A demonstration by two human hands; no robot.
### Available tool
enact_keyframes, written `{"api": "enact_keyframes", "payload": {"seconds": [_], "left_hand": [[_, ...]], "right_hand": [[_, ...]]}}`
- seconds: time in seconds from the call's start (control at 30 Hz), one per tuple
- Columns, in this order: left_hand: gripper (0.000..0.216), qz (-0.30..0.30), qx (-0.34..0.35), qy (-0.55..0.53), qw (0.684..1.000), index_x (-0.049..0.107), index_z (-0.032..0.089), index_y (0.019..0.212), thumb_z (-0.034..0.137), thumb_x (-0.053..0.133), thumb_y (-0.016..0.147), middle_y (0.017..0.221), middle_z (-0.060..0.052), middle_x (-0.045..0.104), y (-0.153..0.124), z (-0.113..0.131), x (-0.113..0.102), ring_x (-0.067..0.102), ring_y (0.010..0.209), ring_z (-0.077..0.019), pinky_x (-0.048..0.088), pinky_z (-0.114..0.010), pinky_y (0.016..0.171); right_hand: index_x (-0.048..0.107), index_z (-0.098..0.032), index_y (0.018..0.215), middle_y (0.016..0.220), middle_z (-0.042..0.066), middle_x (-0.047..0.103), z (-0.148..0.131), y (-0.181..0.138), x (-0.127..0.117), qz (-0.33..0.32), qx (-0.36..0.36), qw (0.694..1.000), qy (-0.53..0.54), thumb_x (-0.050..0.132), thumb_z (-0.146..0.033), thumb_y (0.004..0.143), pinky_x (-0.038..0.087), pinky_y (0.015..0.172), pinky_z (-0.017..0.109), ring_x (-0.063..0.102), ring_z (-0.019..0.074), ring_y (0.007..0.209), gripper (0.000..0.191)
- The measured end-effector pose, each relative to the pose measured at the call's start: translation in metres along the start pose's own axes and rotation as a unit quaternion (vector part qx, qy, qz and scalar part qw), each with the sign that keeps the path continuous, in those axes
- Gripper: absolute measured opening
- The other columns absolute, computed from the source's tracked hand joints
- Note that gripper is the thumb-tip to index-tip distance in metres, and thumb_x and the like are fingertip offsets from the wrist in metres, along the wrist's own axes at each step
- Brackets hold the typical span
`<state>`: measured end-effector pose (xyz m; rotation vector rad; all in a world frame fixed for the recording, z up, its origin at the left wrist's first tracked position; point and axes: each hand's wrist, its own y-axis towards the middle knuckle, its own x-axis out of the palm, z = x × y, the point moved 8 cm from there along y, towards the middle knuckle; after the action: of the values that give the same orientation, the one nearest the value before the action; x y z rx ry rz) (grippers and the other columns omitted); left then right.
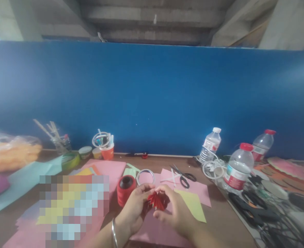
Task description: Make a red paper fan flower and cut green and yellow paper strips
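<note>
My left fingers (148, 187) clamped on red paper (157, 201), my right fingers (165, 189) curved round its other side, whether gripping I can't tell from here, spool (124, 195) near the left ones, scissors (184, 182) beyond the right.

Brown tabletop (224, 220), pink paper (115, 171), orange cup (107, 153), red spool (123, 197), perhaps thread

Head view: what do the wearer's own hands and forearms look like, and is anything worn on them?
The left hand and right hand are ungloved. A plain, thin silver-coloured bangle circles the left wrist; none shows on the right. No sleeves are visible.
</note>
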<state>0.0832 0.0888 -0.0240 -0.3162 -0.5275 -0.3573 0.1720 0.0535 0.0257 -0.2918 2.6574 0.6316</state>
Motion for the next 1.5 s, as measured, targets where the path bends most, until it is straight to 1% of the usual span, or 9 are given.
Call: {"api": "enact_keyframes", "payload": {"seconds": [0.17, 0.4, 0.57, 0.83, 1.03, 1.17, 1.27, 1.4, 1.5], "left_hand": [[0.014, 0.007, 0.051, 0.030, 0.998, 0.056, 0.015, 0.083, 0.010, 0.056, 0.070, 0.075, -0.003, 0.064, -0.003, 0.002, 0.000, 0.062, 0.070, -0.0148, 0.045, -0.022, 0.062], [0.049, -0.057, 0.161, 0.184, 0.968, 0.057, 0.019, 0.101, -0.004, 0.049, 0.059, 0.101, -0.003, 0.062, -0.007, 0.013, 0.013, 0.057, 0.094, -0.0185, 0.043, -0.029, 0.083], [0.030, 0.030, 0.193, 0.249, 0.949, 0.061, 0.017, 0.092, 0.005, 0.055, 0.065, 0.096, -0.006, 0.064, -0.001, 0.015, -0.002, 0.057, 0.092, -0.0207, 0.044, -0.029, 0.081], [0.021, 0.062, 0.184, 0.268, 0.944, 0.060, 0.017, 0.088, 0.010, 0.056, 0.069, 0.088, -0.004, 0.065, 0.001, 0.013, -0.007, 0.060, 0.085, -0.0197, 0.044, -0.029, 0.077], [0.017, 0.078, 0.183, 0.264, 0.944, 0.060, 0.018, 0.085, 0.014, 0.058, 0.068, 0.084, -0.003, 0.064, 0.000, 0.012, -0.007, 0.058, 0.082, -0.0192, 0.044, -0.028, 0.075], [0.016, 0.099, 0.174, 0.272, 0.941, 0.059, 0.018, 0.088, 0.018, 0.055, 0.072, 0.078, -0.001, 0.062, 0.001, 0.013, -0.010, 0.057, 0.073, -0.0171, 0.044, -0.026, 0.070], [0.015, 0.080, 0.150, 0.253, 0.952, 0.059, 0.018, 0.088, 0.021, 0.054, 0.075, 0.077, -0.001, 0.061, 0.002, 0.008, -0.009, 0.056, 0.071, -0.0160, 0.043, -0.025, 0.067], [0.012, 0.026, 0.101, 0.191, 0.976, 0.059, 0.017, 0.084, 0.022, 0.050, 0.078, 0.076, -0.001, 0.060, 0.004, -0.004, -0.003, 0.055, 0.070, -0.0150, 0.043, -0.024, 0.064], [0.011, 0.020, 0.072, 0.161, 0.984, 0.058, 0.016, 0.084, 0.020, 0.050, 0.077, 0.078, -0.001, 0.059, 0.004, -0.010, -0.003, 0.055, 0.070, -0.0141, 0.043, -0.023, 0.063]], "right_hand": [[0.053, -0.020, 0.091, 0.079, 0.002, 0.060, 0.013, -0.003, -0.003, 0.078, 0.027, 0.996, -0.017, 0.053, -0.020, 0.077, 0.043, 0.064, 0.025, 0.056, 0.0158, 0.069, 0.014], [0.052, -0.020, 0.095, 0.086, 0.004, 0.058, 0.027, -0.005, -0.008, 0.106, 0.002, 0.992, -0.067, 0.055, -0.027, 0.077, 0.043, 0.067, 0.028, 0.054, 0.0183, 0.074, 0.020], [0.051, -0.021, 0.092, 0.088, 0.005, 0.054, 0.027, -0.003, -0.006, 0.092, -0.043, 0.992, -0.079, 0.046, -0.015, 0.079, 0.042, 0.070, 0.029, 0.052, 0.0188, 0.079, 0.015], [0.046, -0.020, 0.095, 0.090, 0.005, 0.054, 0.038, -0.003, -0.009, 0.130, 0.033, 0.991, 0.029, 0.048, -0.020, 0.080, 0.044, 0.074, 0.029, 0.054, 0.0183, 0.082, 0.016], [0.049, -0.020, 0.089, 0.086, 0.004, 0.057, 0.059, -0.005, -0.016, 0.192, 0.116, 0.967, 0.121, 0.050, -0.027, 0.081, 0.044, 0.072, 0.029, 0.055, 0.0195, 0.083, 0.011], [0.049, -0.021, 0.088, 0.079, 0.002, 0.057, 0.069, -0.004, -0.021, 0.215, 0.136, 0.950, 0.180, 0.050, -0.030, 0.081, 0.044, 0.066, 0.027, 0.055, 0.0167, 0.071, 0.012], [0.046, -0.022, 0.092, 0.080, 0.001, 0.056, 0.071, -0.004, -0.026, 0.237, 0.128, 0.939, 0.213, 0.051, -0.033, 0.081, 0.044, 0.062, 0.026, 0.054, 0.0153, 0.068, 0.017], [0.040, -0.024, 0.100, 0.090, 0.002, 0.052, 0.062, -0.001, -0.022, 0.204, 0.084, 0.948, 0.229, 0.068, -0.027, 0.066, 0.046, 0.067, 0.027, 0.055, 0.0166, 0.077, 0.045], [0.044, -0.023, 0.099, 0.089, 0.003, 0.052, 0.059, -0.002, -0.018, 0.184, 0.098, 0.960, 0.186, 0.063, -0.021, 0.070, 0.047, 0.068, 0.027, 0.056, 0.0171, 0.078, 0.034]]}}
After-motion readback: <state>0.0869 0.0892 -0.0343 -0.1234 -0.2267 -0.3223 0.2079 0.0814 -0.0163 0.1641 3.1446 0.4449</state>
